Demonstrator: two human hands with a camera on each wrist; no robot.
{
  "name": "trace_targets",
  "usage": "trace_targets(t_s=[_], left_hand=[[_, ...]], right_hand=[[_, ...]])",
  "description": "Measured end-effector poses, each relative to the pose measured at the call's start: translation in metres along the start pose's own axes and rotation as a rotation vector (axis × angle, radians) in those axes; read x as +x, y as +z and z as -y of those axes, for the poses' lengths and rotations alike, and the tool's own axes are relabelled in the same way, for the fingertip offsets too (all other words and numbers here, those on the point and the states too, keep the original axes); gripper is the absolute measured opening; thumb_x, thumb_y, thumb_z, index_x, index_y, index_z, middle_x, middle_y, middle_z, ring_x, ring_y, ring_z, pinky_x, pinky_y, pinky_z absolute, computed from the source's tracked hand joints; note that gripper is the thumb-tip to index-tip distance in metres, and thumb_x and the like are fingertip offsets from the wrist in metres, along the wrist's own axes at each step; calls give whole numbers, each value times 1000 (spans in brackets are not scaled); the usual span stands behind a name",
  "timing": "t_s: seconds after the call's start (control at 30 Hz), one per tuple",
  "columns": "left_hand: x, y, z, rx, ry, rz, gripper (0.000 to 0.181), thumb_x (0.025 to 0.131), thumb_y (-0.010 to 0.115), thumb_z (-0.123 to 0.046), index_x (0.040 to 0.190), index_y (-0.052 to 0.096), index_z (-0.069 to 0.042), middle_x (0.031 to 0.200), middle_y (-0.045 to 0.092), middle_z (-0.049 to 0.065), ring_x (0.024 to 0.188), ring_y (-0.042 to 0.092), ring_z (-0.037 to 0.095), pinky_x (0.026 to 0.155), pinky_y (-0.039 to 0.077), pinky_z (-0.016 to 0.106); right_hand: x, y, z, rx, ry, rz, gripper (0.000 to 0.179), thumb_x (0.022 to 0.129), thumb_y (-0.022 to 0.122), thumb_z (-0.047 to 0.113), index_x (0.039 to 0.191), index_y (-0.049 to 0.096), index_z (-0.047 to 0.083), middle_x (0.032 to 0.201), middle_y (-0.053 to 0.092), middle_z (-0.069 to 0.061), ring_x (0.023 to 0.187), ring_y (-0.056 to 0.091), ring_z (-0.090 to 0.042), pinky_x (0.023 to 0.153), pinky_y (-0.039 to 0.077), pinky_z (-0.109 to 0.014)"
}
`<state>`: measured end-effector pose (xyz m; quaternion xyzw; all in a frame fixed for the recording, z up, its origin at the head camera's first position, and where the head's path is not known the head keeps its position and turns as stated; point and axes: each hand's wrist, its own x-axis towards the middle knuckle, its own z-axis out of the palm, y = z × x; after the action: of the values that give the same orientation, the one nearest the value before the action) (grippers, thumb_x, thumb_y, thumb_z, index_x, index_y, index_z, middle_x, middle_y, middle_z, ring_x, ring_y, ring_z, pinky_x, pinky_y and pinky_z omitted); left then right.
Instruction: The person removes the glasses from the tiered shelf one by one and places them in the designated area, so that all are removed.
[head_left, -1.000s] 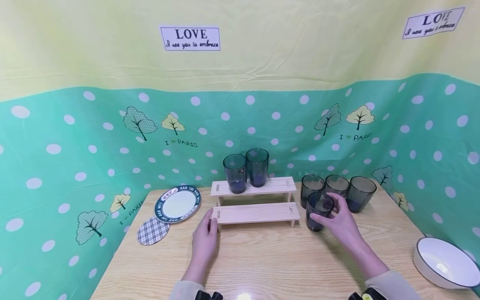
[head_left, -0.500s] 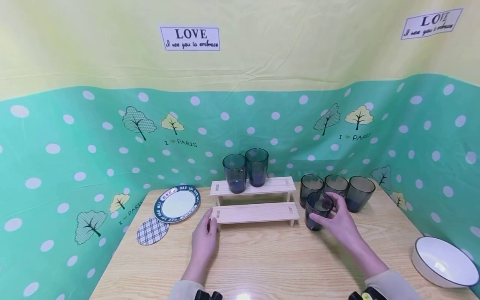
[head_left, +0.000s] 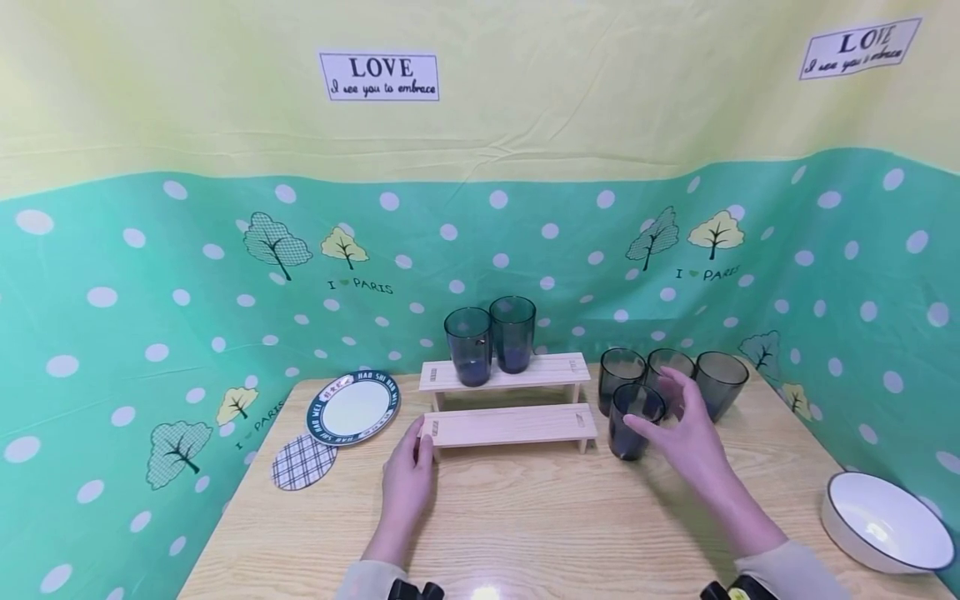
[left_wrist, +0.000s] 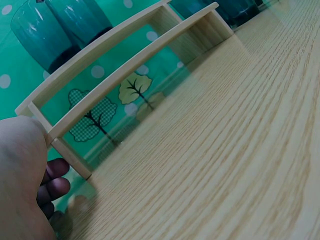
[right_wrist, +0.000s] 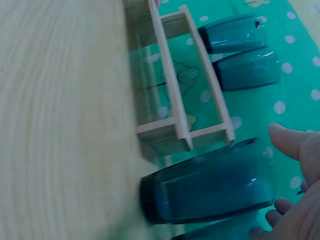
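Observation:
A two-tier wooden shelf [head_left: 517, 426] stands mid-table, with two dark tinted glasses [head_left: 469, 350] upright on its upper tier. My left hand [head_left: 408, 482] holds the left end of the lower tier; in the left wrist view its curled fingers [left_wrist: 54, 187] show beside the shelf's leg. Right of the shelf, a dark glass [head_left: 626, 435] stands upright on the table. My right hand [head_left: 697, 446] is beside this glass with thumb and fingers spread; in the right wrist view the thumb [right_wrist: 286, 141] is apart from the glass [right_wrist: 210, 185].
Several more tinted glasses [head_left: 720, 385] stand close behind the right hand. A white bowl [head_left: 847, 533] sits at the right table edge. On the left lie a blue-rimmed plate [head_left: 354, 408] and a round checked coaster [head_left: 303, 463]. A dotted cloth [head_left: 420, 233] hangs around the table.
My right hand has let go of the front glass and drawn slightly to the right, its fingers spreading. That glass stays in place. The left hand keeps its hold on the shelf.

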<state>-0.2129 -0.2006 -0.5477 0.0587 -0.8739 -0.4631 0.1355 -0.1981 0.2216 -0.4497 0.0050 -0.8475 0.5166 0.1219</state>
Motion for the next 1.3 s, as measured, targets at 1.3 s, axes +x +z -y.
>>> trace_targets(t_s=[1.3], left_hand=[[-1,1,0,-13,-13,-11,51,119,50,-32,166,51,-12,107,70,4,104,65,26,99,55,56]], right_hand=[[72,78,112,108,-154,137,97,101,86,33,175,25,19,175,34,-12,163,30,-33,132,28,-53]])
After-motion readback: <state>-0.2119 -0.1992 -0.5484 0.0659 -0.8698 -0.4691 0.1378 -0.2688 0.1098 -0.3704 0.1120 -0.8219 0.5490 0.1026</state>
